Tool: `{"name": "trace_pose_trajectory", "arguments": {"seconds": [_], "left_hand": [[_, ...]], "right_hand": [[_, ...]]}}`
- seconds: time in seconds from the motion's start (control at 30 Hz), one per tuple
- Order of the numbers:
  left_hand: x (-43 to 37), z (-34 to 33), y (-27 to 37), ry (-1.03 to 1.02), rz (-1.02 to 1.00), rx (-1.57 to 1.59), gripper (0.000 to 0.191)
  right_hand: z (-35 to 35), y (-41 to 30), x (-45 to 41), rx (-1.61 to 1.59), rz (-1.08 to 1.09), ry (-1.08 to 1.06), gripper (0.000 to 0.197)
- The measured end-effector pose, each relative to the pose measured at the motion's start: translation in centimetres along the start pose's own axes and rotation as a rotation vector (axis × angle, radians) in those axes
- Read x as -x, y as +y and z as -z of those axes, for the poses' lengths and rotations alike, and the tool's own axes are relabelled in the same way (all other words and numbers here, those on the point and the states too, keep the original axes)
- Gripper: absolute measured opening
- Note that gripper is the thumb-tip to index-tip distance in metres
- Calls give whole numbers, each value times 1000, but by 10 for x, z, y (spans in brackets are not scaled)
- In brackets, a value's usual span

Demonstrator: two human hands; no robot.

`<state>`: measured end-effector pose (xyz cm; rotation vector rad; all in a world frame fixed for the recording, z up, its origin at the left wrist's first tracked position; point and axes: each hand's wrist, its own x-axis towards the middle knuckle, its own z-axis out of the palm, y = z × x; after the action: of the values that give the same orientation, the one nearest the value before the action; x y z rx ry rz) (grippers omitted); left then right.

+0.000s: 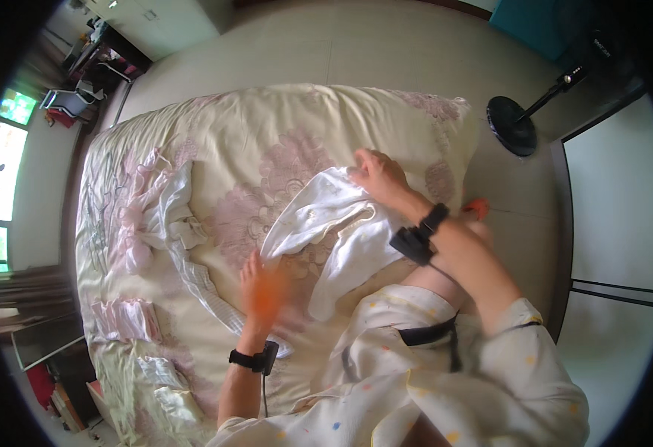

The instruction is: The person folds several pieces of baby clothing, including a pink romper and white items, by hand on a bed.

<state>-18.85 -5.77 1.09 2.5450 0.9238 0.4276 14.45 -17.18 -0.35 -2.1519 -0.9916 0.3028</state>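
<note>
White cloth trousers [337, 223] lie spread on the floral bedsheet [231, 128] before me, their legs parted. My right hand [379, 176] is at their upper edge, fingers bent; whether it grips the fabric cannot be told. My left hand [262, 288] is blurred beside the tip of the far-left part of the garment, fingers apart, and its hold on the cloth is unclear. Left of that hand, a pale checked garment [198, 279] trails across the sheet beside a heap of pink and white clothes [136, 223]. Each of my wrists wears a black strapped device.
Wire hangers [97, 223] lie at the bed's left side. Nearer me are a folded pink cloth [128, 320] and small folded white pieces [178, 405]. A black standing fan [514, 125] is on the floor at the right; a chair [75, 100] stands at the upper left.
</note>
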Motion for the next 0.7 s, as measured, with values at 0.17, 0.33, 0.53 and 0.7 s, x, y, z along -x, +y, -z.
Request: {"name": "trace_pose_trajectory", "arguments": {"seconds": [0.17,0.33,0.53,0.7], "left_hand": [[-42,5,1,-52,-77,182,42],[-82,-4,0,7,-205,290,46],[-75,-3,-12,-24,-137,241,47],[-98,7,-13,80,-308,30,38]], "right_hand": [[10,57,-34,-58,-159,380,25],[37,73,-27,-145,-275,42,35],[-3,22,-14,73,-59,-120,21],[27,63,-33,-90,-91,315,12]]}}
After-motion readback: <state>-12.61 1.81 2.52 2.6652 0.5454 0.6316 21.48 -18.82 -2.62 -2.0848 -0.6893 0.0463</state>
